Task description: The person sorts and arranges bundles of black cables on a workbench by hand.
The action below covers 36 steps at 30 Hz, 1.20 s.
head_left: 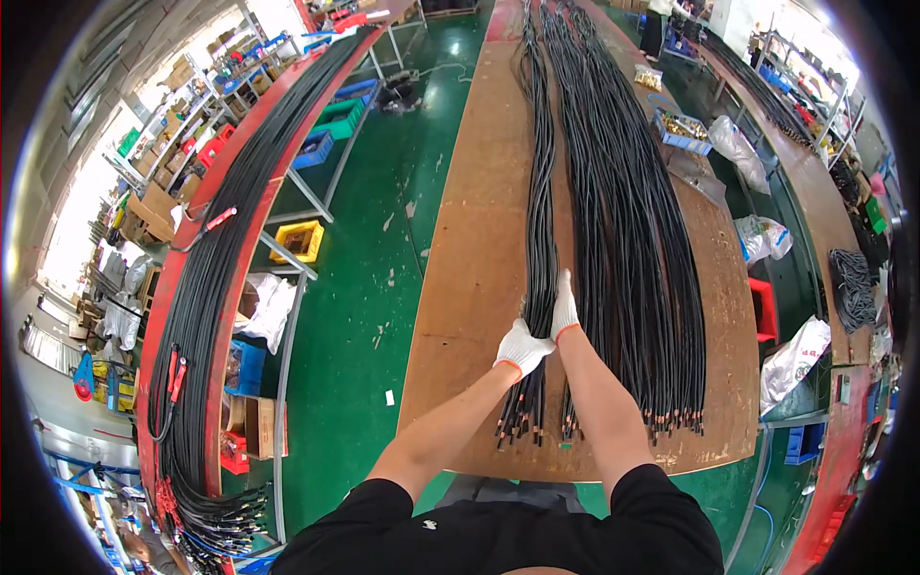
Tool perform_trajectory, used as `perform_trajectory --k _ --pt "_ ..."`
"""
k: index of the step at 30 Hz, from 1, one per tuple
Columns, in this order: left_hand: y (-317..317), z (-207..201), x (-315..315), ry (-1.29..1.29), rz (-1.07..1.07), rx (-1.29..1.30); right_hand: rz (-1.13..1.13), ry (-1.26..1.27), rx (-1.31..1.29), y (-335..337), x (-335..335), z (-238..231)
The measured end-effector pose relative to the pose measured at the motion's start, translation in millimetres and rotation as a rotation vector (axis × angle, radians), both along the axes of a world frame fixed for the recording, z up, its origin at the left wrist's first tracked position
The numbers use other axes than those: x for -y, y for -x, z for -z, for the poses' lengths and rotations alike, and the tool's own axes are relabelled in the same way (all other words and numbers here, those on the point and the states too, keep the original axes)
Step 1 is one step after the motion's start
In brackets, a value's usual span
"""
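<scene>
A narrow bundle of black cables (540, 230) runs lengthwise down the brown tabletop (470, 259). Both my hands, in white knit gloves with orange cuffs, are on it close to its near end. My left hand (523, 347) is closed around the bundle from the left, its fingers partly hidden. Against the right side lies my right hand (566, 309), cupping the cables with its fingers pointing away from me. Below my hands, the loose cable ends (520, 422) fan out, with copper-coloured bands near their tips. A wider group of black cables (637, 230) lies just to the right.
On the left, a red bench (225, 383) carries more black cables and red-handled tools (176, 374). A yellow crate (297, 241) sits beside its legs. Along my table's right edge are a blue basket of small parts (682, 131) and a plastic bag (738, 153). Another cable-laden bench stands farther right.
</scene>
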<state>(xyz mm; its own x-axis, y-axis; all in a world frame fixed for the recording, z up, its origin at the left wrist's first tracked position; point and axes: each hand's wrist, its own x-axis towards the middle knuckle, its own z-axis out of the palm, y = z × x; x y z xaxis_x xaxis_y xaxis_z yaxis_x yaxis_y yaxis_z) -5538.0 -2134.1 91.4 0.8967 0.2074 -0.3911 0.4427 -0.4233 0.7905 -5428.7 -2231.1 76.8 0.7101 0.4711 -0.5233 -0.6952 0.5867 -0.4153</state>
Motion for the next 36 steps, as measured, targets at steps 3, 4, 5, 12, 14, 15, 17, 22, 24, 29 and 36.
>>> perform_trajectory --k 3,4,5,12,14,15,17,22,24,29,36 --pt "-26.9 -16.1 7.7 0.119 0.012 0.386 -0.054 0.355 0.197 -29.9 2.8 -38.3" --pt "-30.2 -59.1 16.0 0.087 0.036 0.346 -0.026 0.417 0.373 -29.4 11.8 -78.3" --pt "-35.8 -127.8 37.2 0.066 0.096 0.316 0.006 0.316 0.226 -46.2 37.1 -102.9" --pt "-9.4 -206.7 63.4 -0.137 0.079 0.408 0.068 0.299 0.427 -25.8 75.2 -204.4" --pt "9.7 -148.1 66.9 -0.094 0.034 0.4 0.14 0.426 0.449 8.5 63.2 -158.3" --pt "17.5 -106.4 71.1 -0.049 0.018 0.383 0.104 0.353 0.379 11.8 71.0 -110.5" --pt "27.6 -44.1 76.1 -0.05 0.036 0.184 0.093 0.329 0.172 24.8 76.4 -22.8" --pt "28.7 50.1 37.6 0.015 -0.074 0.074 0.031 0.527 0.101 35.1 26.2 37.4" --pt "33.4 37.8 47.4 0.002 -0.105 0.048 0.036 0.572 0.149 40.6 35.0 26.0" --pt "32.9 -34.1 64.7 0.058 -0.187 0.103 -0.001 0.523 0.266 36.7 54.9 -51.0" --pt "26.9 94.0 66.6 0.349 -0.178 -0.048 -0.089 0.789 0.127 25.9 70.7 92.6"
